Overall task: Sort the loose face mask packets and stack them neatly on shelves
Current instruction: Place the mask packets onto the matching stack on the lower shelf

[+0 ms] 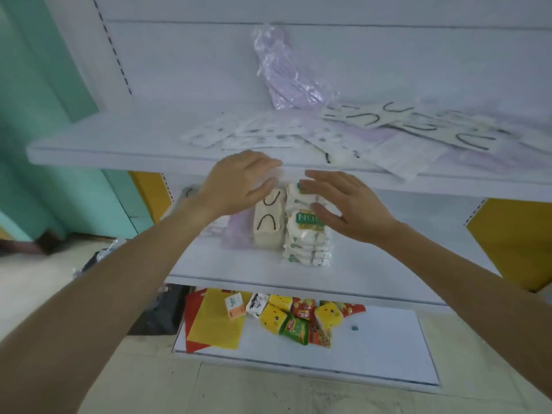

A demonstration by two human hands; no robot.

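Note:
On the middle shelf (233,267) stand stacks of mask packets: a cream stack with black loops (268,224), a white stack with green labels (307,237) and a lilac stack (239,231) at the left. My left hand (239,180) lies over the top of the cream stack with straight fingers. My right hand (343,204) is flat against the white stack's right side, thumb across its label. Loose packets (343,130) lie scattered on the upper shelf (119,147), with a lilac bag of masks (286,73) leaning on the back panel.
The bottom shelf (388,348) holds yellow and red sheets (215,321) and a heap of small colourful snack packs (289,315). A teal wall (35,115) is at the left, yellow panels (513,240) at the right. Dark bags (158,312) lie on the floor.

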